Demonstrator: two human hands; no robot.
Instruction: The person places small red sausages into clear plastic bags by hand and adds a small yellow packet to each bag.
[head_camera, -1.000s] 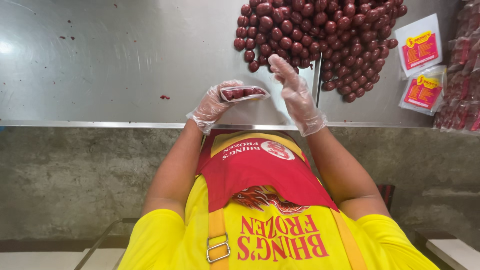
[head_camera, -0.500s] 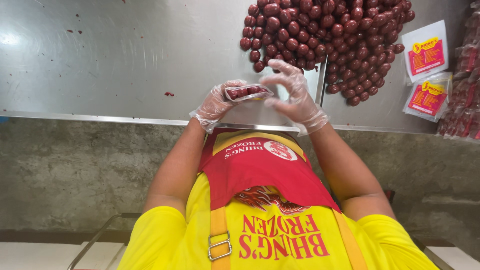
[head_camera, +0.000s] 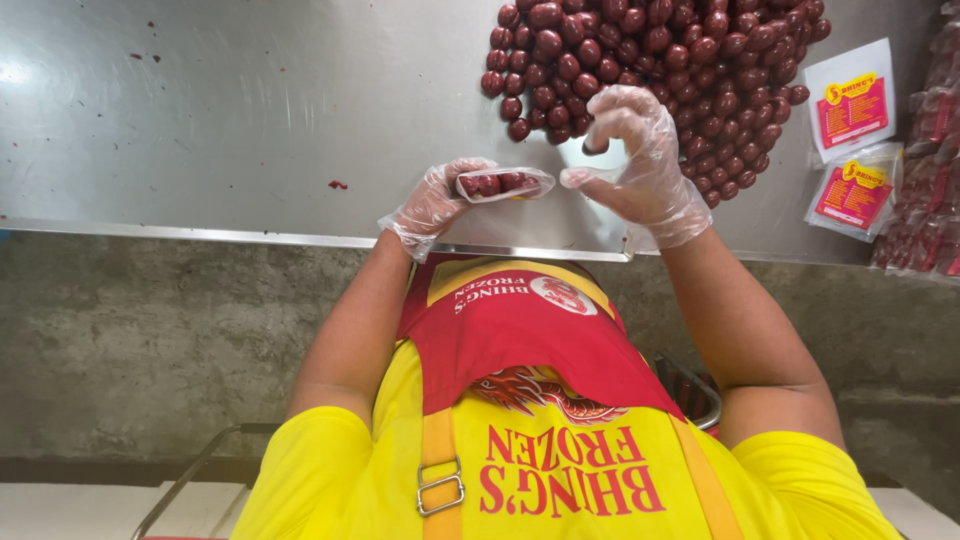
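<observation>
Nearest us, our gloved left hand (head_camera: 432, 203) grips a small clear bag (head_camera: 505, 184) of red sausages just above the table (head_camera: 200, 120) edge. It looks light, soft and slick; we'd hold it by the mouth. Our right hand (head_camera: 635, 160) hovers beside it, fingers loosely curled, holding nothing. Beyond lies the sausage pile (head_camera: 650, 70).

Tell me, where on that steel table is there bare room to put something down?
The widest bare stretch of the steel table lies beyond the left hand, holding a small clear bag, apart from one red scrap. Crowded: the pile of red sausages by the right hand, then labelled packets.
</observation>
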